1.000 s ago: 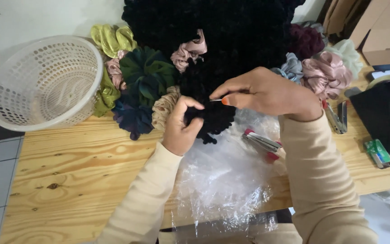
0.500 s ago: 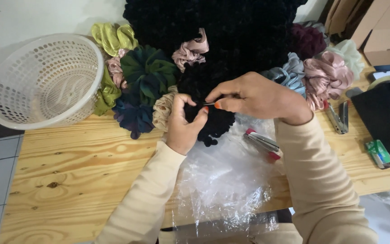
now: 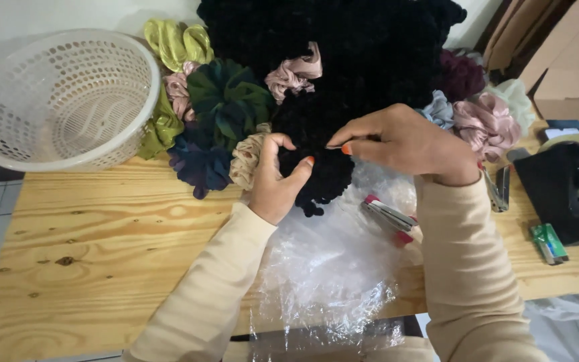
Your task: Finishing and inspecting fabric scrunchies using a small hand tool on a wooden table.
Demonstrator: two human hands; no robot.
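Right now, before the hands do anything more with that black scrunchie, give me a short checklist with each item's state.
1. Left hand grips the black scrunchie: ok.
2. Right hand pinches at its top edge: ok.
3. What the right fingertips pinch, thread or tag: cannot tell.
4. Clear plastic bags lie under the scrunchie: ok.
5. Stapler lies within reach beside the right wrist: ok.
6. White basket stands apart from the hands: ok.
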